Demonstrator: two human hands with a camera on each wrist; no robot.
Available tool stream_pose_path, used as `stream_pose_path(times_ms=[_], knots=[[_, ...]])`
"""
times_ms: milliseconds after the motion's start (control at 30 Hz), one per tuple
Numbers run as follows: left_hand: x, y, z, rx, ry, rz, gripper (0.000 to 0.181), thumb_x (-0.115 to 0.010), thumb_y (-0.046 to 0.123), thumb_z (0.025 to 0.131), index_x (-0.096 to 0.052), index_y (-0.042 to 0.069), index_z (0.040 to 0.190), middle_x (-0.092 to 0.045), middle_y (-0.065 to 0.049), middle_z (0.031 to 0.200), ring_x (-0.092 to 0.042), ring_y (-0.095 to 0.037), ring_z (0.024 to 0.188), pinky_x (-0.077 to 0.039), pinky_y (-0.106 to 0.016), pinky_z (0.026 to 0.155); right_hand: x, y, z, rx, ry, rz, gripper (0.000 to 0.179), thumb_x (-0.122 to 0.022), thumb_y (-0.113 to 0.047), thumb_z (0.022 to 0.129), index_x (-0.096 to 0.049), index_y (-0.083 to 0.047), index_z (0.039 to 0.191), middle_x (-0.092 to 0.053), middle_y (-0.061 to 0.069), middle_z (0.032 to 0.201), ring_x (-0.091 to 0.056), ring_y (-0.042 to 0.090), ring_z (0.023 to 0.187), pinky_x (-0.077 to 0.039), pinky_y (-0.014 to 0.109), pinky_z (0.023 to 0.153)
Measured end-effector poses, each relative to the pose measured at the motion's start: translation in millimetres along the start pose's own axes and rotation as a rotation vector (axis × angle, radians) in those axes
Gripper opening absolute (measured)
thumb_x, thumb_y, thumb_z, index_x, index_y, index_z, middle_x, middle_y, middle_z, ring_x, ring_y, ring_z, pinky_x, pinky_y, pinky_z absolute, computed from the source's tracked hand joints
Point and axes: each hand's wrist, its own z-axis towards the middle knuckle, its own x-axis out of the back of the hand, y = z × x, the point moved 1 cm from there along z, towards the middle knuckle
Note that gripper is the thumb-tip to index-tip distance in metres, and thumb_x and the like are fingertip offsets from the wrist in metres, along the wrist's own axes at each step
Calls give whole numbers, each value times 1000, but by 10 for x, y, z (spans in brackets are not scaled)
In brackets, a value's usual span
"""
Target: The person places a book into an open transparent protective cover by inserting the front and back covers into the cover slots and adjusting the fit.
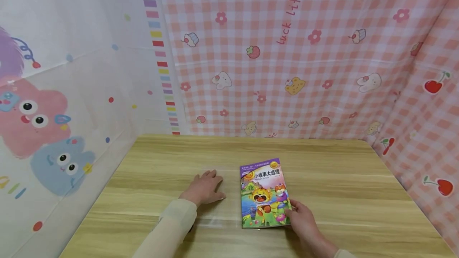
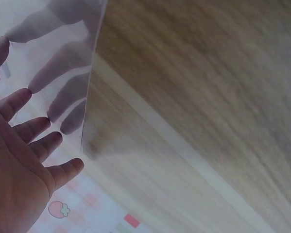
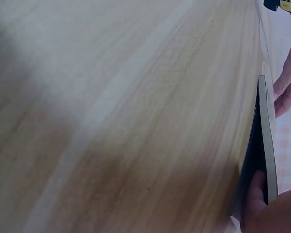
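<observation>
A children's book (image 1: 264,194) with a purple-topped, colourful cartoon cover faces up above the table, right of centre in the head view. My right hand (image 1: 304,220) grips its lower right edge, thumb on the cover. In the right wrist view the book (image 3: 267,141) is seen edge-on, tilted, with a finger under it. To its left, a clear plastic sheet (image 1: 229,210) lies on the wood, its outline faint. My left hand (image 1: 204,188) rests on that sheet, fingers spread. Finger reflections show in the sheet (image 2: 62,58) in the left wrist view.
The wood-grain table (image 1: 340,194) reaches back to a pink checked cloth (image 1: 272,67) hung behind it. A white cartoon-print cloth (image 1: 107,67) closes the left side, and a cherry-print cloth (image 1: 430,130) the right.
</observation>
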Motion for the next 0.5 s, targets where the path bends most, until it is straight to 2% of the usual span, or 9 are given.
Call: stream_pose_path(times_ms=[133,200,333,400,500], knots=[[-18,6,-3,0,4,-7,63,-68,46,91,-54,11,141,-39,-17,153,-32,-38,143,-24,-62,113,-26,-22,-39,93,11,-155,51,-45,1,98,-31,21,142,-54,40,124,-62,38,103,-53,45,88],[-23,7,-3,-3,8,-3,63,-68,46,91,-55,11,141,-40,-18,153,-32,-38,142,-24,-62,112,-37,-29,-66,131,23,-214,53,-46,1,96,-32,19,144,-50,40,131,-56,45,115,-46,52,99],[-24,8,-5,-4,9,1,63,-68,46,91,-55,11,141,-40,-18,152,-33,-38,142,-24,-62,112,-55,-47,-127,179,12,-226,60,-47,5,90,-31,15,146,-44,36,140,-42,48,131,-30,58,110],[-21,8,-4,-1,7,1,63,-68,46,91,-55,11,141,-40,-18,152,-33,-38,142,-24,-62,112,-64,-64,-151,201,5,-223,61,-48,6,87,-32,15,146,-46,35,140,-43,47,130,-28,59,111],[-13,9,-5,3,7,2,62,-68,46,91,-55,10,141,-40,-19,152,-33,-38,142,-24,-62,112,-57,-99,-181,215,26,-261,58,-47,3,90,-35,16,144,-37,39,144,-35,51,133,-23,62,111]])
